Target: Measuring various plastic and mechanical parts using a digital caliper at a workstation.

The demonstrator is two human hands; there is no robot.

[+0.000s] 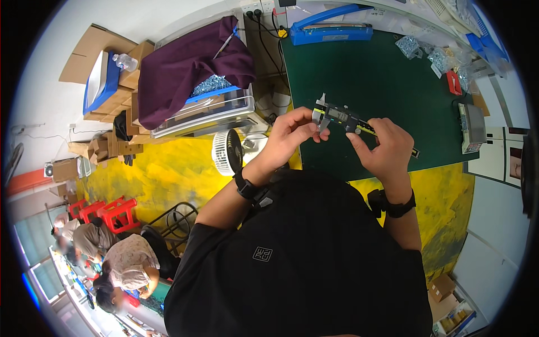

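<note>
A digital caliper (341, 115) with a small grey screen is held above the green table mat, its beam sloping down to the right. My right hand (388, 147) is closed round the beam, with the thumb just below the caliper's sliding body. At the jaw end, my left hand (293, 135) has thumb and fingers pinched together against the jaws. Whatever sits between those fingertips is too small or too hidden to make out. Both wrists wear black bands.
A blue bag sealer (331, 35) stands at the table's far edge. Bags of metal parts (409, 47), a red box (453, 83) and a grey device (471, 128) lie right. Left are a cloth-draped clear bin (202, 115) and a white fan (227, 151). People sit lower left.
</note>
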